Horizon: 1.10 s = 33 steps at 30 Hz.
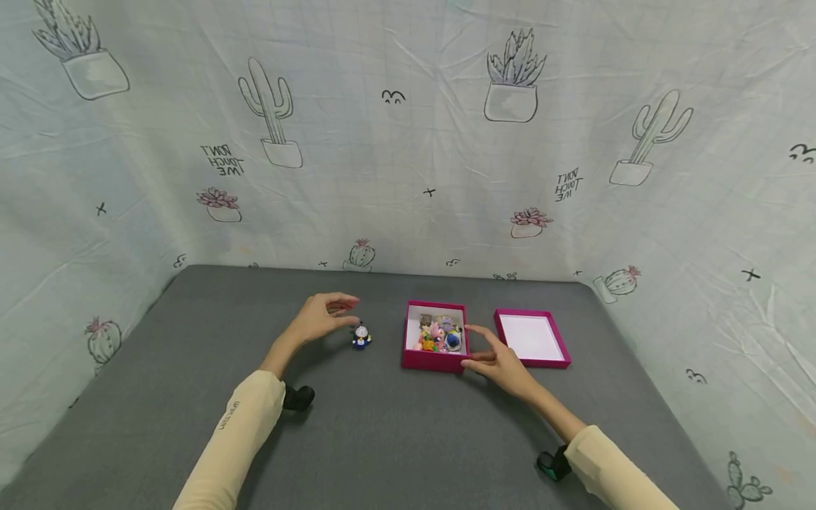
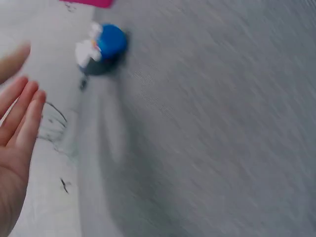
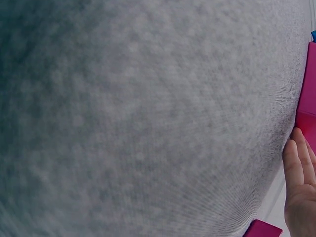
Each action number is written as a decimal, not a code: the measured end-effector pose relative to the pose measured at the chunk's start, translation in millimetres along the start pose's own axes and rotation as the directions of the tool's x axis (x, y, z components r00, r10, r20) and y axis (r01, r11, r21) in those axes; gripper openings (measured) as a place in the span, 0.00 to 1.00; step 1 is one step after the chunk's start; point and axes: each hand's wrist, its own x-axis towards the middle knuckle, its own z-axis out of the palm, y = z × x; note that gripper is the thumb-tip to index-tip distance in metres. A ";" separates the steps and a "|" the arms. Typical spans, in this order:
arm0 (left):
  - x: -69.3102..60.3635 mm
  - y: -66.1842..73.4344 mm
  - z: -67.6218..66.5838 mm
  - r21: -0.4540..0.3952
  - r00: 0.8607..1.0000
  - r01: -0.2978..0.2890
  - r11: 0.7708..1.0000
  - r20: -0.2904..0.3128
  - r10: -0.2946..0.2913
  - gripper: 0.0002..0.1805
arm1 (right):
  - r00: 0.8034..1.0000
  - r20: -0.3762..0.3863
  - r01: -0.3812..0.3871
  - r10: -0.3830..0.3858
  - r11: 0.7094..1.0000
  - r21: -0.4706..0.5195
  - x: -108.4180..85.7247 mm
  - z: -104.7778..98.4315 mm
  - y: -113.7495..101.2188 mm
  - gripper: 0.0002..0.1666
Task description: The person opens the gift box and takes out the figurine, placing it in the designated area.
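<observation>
A small blue-and-white figurine (image 1: pixel 361 336) stands on the grey table. My left hand (image 1: pixel 321 316) hovers just left of it, with thumb and fingers apart and nothing between them. In the left wrist view, a gap separates the fingertips from the figurine (image 2: pixel 106 44). A magenta box (image 1: pixel 433 360) with several small colourful toy figures (image 1: pixel 438 334) inside stands right of the figurine. At the box's right side rests my right hand (image 1: pixel 500 361), its thumb by the near corner. The right wrist view has its fingers (image 3: pixel 293 163) fairly straight against the box wall (image 3: pixel 307 89).
A magenta lid (image 1: pixel 529 337) lies with its white inside up, right of the box and beyond my right hand. The grey table (image 1: pixel 382 439) reaches back to a pale cloth (image 1: pixel 433 142) printed with cacti, which also hangs at both sides.
</observation>
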 end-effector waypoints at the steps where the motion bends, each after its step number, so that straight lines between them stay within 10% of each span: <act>1: 1.5 2.5 -0.6 -0.023 0.999 -0.020 1.000 -0.026 0.019 0.25 | 1.000 -0.002 0.000 0.000 1.000 -0.002 0.1 0.3 0.2 0.38; 16: 32.8 39.9 38.9 -0.036 0.999 -0.002 0.999 -0.039 0.001 0.19 | 1.000 -0.005 -0.013 0.013 1.000 -0.013 -0.6 0.8 -0.7 0.39; 33: 46.1 42.3 70.8 0.112 0.998 -0.033 0.993 0.049 0.028 0.18 | 1.000 -0.025 0.010 -0.010 1.000 -0.011 2.3 6.8 30.2 0.39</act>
